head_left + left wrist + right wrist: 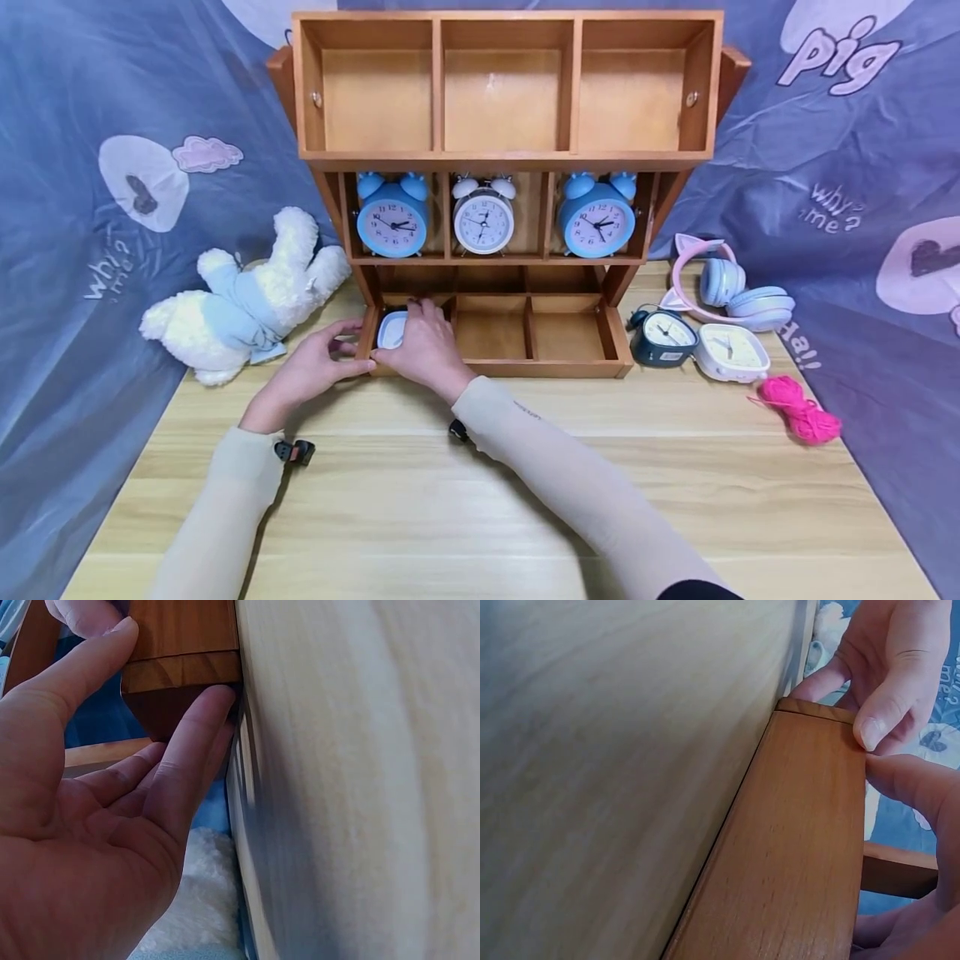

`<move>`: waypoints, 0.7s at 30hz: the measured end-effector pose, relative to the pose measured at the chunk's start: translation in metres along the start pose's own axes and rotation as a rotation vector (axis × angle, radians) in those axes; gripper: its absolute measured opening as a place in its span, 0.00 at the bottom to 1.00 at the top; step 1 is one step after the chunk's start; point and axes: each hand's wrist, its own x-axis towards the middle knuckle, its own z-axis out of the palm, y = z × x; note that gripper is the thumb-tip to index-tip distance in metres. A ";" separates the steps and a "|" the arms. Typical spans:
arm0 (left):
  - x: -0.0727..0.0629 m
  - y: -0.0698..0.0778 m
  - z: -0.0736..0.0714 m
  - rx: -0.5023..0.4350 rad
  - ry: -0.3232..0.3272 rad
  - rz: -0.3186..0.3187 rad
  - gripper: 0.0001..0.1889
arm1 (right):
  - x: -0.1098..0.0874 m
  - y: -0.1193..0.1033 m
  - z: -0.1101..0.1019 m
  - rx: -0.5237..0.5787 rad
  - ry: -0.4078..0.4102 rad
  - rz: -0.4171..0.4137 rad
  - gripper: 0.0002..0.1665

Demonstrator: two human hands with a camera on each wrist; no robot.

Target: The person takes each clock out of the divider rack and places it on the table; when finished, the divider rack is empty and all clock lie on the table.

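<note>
In the head view, a pale blue, rounded-square alarm clock (392, 330) lies in the bottom left compartment of a brown wooden shelf (480, 368). My right hand (427, 343) grips this clock from the right and above, covering part of it. Its thumb is at the front board, close to my left thumb. My left hand (318, 367) holds the shelf's lower left front corner. In the left wrist view, the left thumb (112, 645) presses on the corner's front while the fingers (187, 757) reach along its outer side. The right wrist view shows both thumbs by the front board (795, 825).
Two blue twin-bell clocks (392, 221) and a white one (483, 223) stand on the middle tier. Right of the shelf are a dark clock (662, 340), a white clock (731, 352), headphones (757, 308) and pink yarn (801, 410). At left lies a white plush toy (243, 304).
</note>
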 end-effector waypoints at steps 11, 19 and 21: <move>-0.001 -0.001 -0.003 0.005 0.003 0.012 0.43 | 0.003 -0.009 0.002 -0.067 -0.014 0.053 0.65; -0.005 -0.001 -0.004 -0.007 0.007 0.016 0.44 | 0.025 0.009 0.030 -0.049 0.016 0.036 0.69; -0.005 0.000 -0.004 -0.007 0.006 0.014 0.44 | 0.021 0.006 0.026 -0.044 0.022 0.031 0.67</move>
